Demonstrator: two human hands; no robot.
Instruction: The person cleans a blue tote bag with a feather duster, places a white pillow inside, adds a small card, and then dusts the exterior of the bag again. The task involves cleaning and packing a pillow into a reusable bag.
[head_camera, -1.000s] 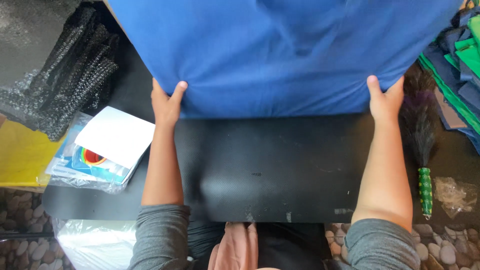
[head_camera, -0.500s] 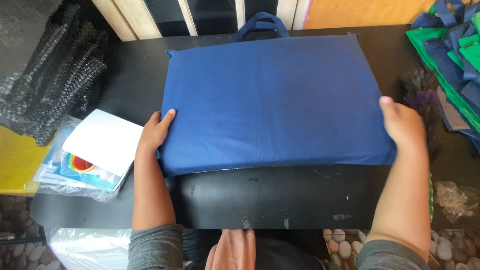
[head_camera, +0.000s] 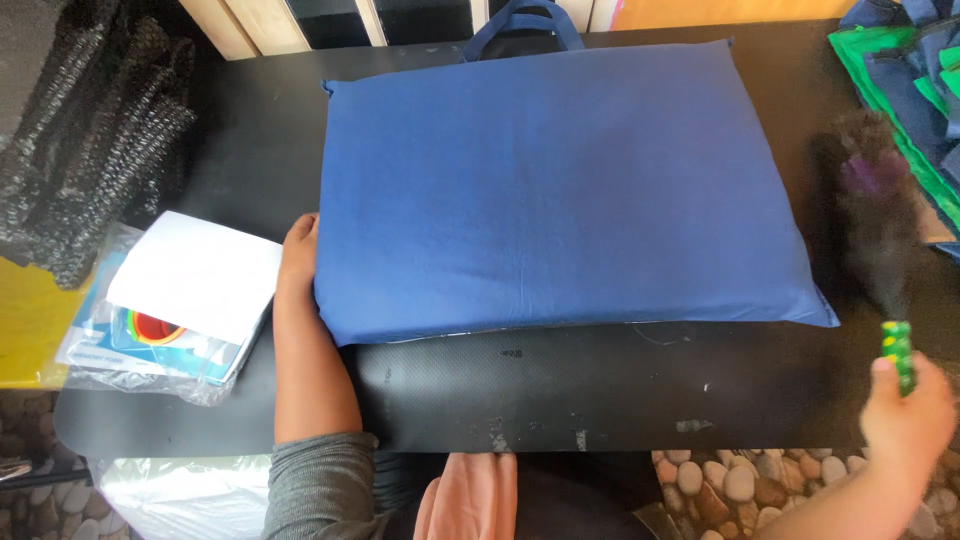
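A flat blue fabric bag (head_camera: 560, 190) with dark blue handles (head_camera: 520, 25) lies on the black table (head_camera: 600, 385). My left hand (head_camera: 297, 255) rests flat against the bag's left edge, fingers pointing away from me. At the lower right, my right hand (head_camera: 905, 415) is closed around the green handle of a dark feather duster (head_camera: 870, 220). The duster's blurred feathers hover just right of the bag's right edge.
A plastic-wrapped stack of white and coloured sheets (head_camera: 175, 295) lies at the left. Black netting material (head_camera: 95, 150) is piled at the far left. Green and blue folded fabrics (head_camera: 905, 75) sit at the upper right. A yellow sheet (head_camera: 25, 320) lies beside the table.
The bag was held up, then laid flat on the table. My right hand has left the bag's right side and taken hold of the feather duster's handle.
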